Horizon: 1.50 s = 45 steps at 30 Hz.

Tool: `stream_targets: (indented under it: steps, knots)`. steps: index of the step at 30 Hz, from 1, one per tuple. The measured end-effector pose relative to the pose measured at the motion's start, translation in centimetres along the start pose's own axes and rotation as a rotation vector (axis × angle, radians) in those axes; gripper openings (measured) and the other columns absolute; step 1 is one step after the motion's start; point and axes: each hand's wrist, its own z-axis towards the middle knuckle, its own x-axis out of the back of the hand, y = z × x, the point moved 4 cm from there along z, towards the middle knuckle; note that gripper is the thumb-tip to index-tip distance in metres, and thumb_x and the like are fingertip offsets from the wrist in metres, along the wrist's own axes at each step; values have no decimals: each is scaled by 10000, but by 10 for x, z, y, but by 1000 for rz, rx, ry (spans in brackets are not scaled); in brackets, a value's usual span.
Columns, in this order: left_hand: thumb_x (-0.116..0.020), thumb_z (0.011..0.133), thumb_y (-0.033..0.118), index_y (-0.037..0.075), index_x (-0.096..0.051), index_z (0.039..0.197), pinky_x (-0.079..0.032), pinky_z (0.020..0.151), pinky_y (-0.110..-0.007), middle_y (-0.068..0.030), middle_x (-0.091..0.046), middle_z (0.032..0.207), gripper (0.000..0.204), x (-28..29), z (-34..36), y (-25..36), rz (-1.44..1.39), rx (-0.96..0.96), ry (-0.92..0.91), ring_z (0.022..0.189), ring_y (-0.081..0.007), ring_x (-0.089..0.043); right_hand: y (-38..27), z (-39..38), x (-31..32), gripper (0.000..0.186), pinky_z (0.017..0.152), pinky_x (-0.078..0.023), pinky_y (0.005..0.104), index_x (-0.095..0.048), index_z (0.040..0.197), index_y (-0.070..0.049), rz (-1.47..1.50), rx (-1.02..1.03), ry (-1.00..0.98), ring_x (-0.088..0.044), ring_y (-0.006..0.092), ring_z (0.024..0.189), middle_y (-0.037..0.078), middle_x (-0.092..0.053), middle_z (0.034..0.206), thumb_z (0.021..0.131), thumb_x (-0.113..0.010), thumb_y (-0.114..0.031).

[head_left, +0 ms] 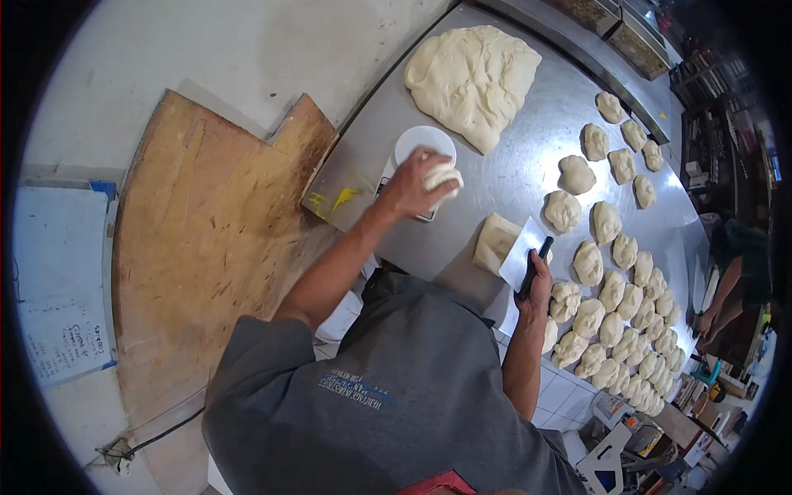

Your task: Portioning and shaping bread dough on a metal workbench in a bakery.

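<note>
My left hand (410, 188) is closed around a small lump of dough (444, 176), just over the near side of a kitchen scale with a round white plate (424, 142). Whether the lump touches the plate, I cannot tell. In my right hand (537, 287) is a dough scraper (517, 257), gripped by its black handle, its broad metal blade tilted up. Behind the blade a thick slab of dough (492, 237) lies near the table's front edge, partly covered by it. Farther back spreads a large mass of dough (472, 78).
Many portioned dough pieces (611, 290) stand in rows over the right of the metal table (375, 223). A wooden board (216, 239) is against the wall at left. Another person's arm (726, 299) shows at the far right, near cluttered shelves (705, 91).
</note>
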Motion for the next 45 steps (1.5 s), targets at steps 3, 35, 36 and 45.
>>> stream_targets:
  steps: [3, 35, 36, 45]
  knots:
    - [-786, 908, 273, 2, -647, 1325, -550, 907, -403, -158, -661, 1120, 517, 26, 26, -7, 132, -91, -8, 994, -330, -671, -1, -2, -3, 337, 722, -549, 272, -628, 1272, 5, 5, -7, 2, -698, 171, 801, 93, -737, 1069, 1019, -652, -216]
    - [-671, 928, 189, 54, -699, 1297, -524, 881, -406, -158, -692, 1170, 394, -172, -57, 3, -94, 63, -468, 990, -313, -649, -13, -32, -17, 342, 716, -524, 278, -638, 1243, -15, -219, 120, 148, -648, 181, 782, 107, -702, 1030, 953, -720, -176]
    - [-673, 930, 177, 48, -724, 1266, -525, 864, -397, -147, -708, 1120, 363, -164, -55, 5, -138, 153, -508, 960, -299, -656, -16, -33, -23, 361, 719, -524, 281, -628, 1257, -12, -278, 131, 144, -645, 185, 786, 115, -697, 1034, 943, -725, -160]
    - [-717, 874, 184, 75, -795, 1020, -515, 789, -413, -120, -729, 897, 199, -127, -72, 3, -281, 311, -402, 832, -309, -649, -13, -29, -75, 477, 765, -544, 320, -549, 1340, 22, -630, 206, 40, -654, 221, 857, 169, -685, 1082, 908, -721, -87]
